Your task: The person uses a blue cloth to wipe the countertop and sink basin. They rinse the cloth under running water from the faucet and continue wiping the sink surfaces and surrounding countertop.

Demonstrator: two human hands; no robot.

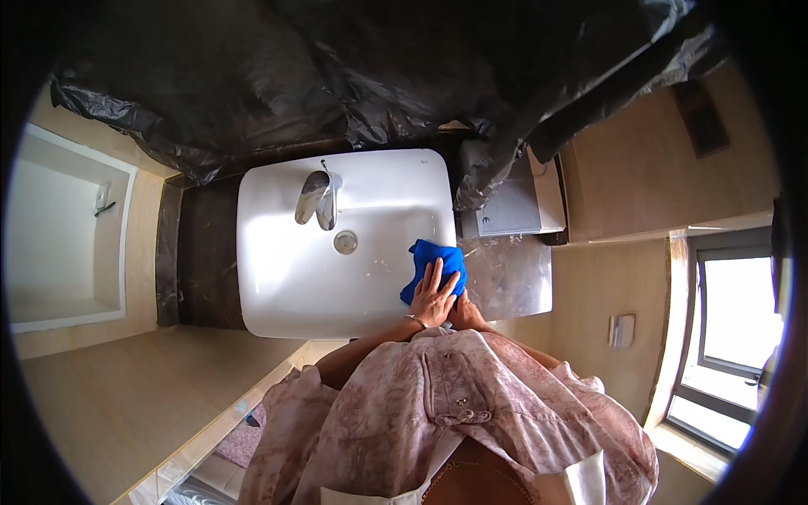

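A blue cloth (427, 254) lies over the right rim of a white ceramic washbasin (303, 303). My left hand (435, 295) presses flat on the cloth with its fingers spread, and a bracelet circles that wrist. Close beside it, at the cloth's lower right edge, is my right hand (466, 312); its fingers are partly hidden, so its hold on the cloth is unclear. A chrome faucet (317, 197) stands at the back of the basin, above the round drain (345, 242).
Black plastic sheeting (252, 76) hangs behind the basin. A grey box (505, 202) stands on the dark marble counter (505, 271) at the right. A wall niche (57, 233) is at the left, a window (735, 309) at the far right.
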